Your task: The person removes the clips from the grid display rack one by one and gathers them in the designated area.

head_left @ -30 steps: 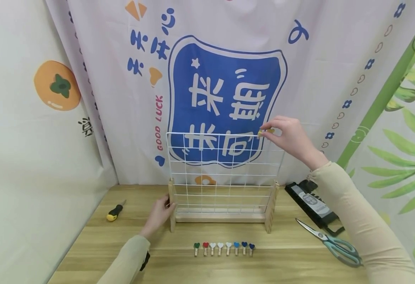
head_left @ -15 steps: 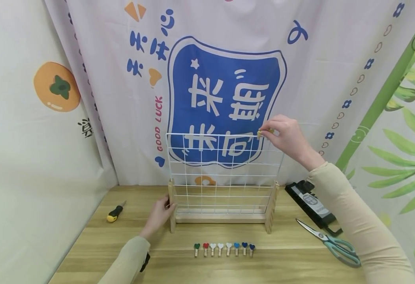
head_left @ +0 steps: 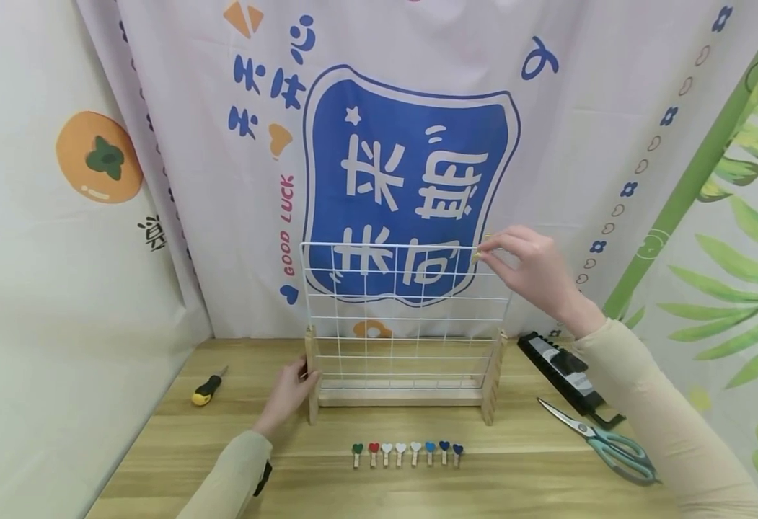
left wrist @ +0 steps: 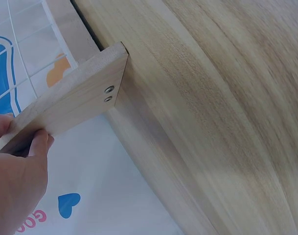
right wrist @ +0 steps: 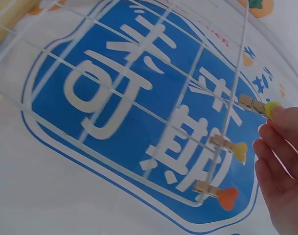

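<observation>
A white wire grid (head_left: 366, 245) stands upright in a wooden stand (head_left: 401, 397). My left hand (head_left: 286, 395) grips the stand's left upright (left wrist: 78, 95), thumb on one side and fingers on the other. At the grid's top right, my right hand (head_left: 526, 270) pinches a small wooden clothespin (right wrist: 252, 104) by its yellow heart, its tip at the top wire. Beside it, another clothespin with a yellow heart (right wrist: 240, 151) and one with an orange heart (right wrist: 227, 199) are clipped to that wire. In the head view the fingers mostly hide these clothespins.
Several heart clothespins (head_left: 400, 454) lie in a row before the stand, green, red, white and blue. A screwdriver (head_left: 207, 389) lies left. Scissors (head_left: 602, 440) and a black-framed item (head_left: 563, 375) lie right, partly under the arm. A printed curtain (head_left: 255, 216) hangs behind.
My right hand has moved slightly down and to the right at the grid's top wire, its wrist lower. My left hand keeps its grip on the upright. The head view has shifted a little.
</observation>
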The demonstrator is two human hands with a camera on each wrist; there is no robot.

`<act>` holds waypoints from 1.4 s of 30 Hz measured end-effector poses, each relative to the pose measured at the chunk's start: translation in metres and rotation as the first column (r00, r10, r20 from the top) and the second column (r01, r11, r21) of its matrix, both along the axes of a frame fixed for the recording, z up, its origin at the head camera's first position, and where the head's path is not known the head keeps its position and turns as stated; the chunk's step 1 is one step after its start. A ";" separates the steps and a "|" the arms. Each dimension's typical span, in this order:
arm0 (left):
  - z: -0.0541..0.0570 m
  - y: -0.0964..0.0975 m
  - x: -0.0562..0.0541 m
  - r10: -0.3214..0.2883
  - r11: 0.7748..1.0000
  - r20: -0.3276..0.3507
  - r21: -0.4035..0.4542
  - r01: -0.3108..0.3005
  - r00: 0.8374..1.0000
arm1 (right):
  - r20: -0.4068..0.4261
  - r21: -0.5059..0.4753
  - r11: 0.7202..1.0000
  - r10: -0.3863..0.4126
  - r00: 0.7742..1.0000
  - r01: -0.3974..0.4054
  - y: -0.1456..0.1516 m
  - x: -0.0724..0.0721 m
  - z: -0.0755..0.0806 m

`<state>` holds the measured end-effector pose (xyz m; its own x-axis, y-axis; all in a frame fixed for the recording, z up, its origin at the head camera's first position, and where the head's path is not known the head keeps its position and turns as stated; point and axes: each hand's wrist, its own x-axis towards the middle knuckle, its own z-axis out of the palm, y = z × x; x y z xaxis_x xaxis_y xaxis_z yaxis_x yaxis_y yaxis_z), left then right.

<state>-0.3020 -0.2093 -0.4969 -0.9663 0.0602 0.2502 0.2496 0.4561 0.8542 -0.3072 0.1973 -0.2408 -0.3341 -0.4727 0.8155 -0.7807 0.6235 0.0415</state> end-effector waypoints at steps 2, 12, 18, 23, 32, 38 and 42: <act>0.000 0.000 0.001 0.002 1.000 -0.003 -0.009 -0.002 1.000 | -0.003 0.002 1.000 0.017 1.000 -0.017 0.002 0.002 -0.011; 0.000 -0.001 0.001 0.002 1.000 -0.004 -0.019 -0.002 1.000 | 0.094 0.042 0.997 0.054 0.994 -0.058 0.011 0.014 -0.087; 0.000 -0.002 0.001 0.008 1.000 0.013 -0.025 -0.007 1.000 | 0.194 0.056 0.997 0.034 0.981 -0.046 0.018 0.018 -0.137; 0.001 -0.001 0.001 0.005 1.000 0.016 -0.025 -0.004 1.000 | 0.301 0.084 0.996 -0.003 0.953 -0.024 0.025 0.024 -0.181; 0.002 0.000 0.001 -0.004 1.000 -0.002 -0.024 0.004 1.000 | 0.657 0.072 0.997 -0.030 0.753 -0.023 0.030 0.036 -0.238; 0.001 0.000 0.000 0.005 0.999 -0.006 -0.033 -0.005 1.000 | 0.808 0.041 0.998 -0.008 0.589 -0.041 0.033 0.041 -0.259; 0.001 -0.001 0.000 0.006 0.999 -0.011 -0.040 -0.007 1.000 | 0.843 0.045 0.998 -0.011 0.538 -0.051 0.032 0.044 -0.272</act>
<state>-0.3021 -0.2099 -0.4963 -0.9639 0.0640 0.2584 0.2557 0.4920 0.8322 -0.2631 0.2294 -0.5130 -0.8421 -0.5225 0.1340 -0.4863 0.6279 -0.6077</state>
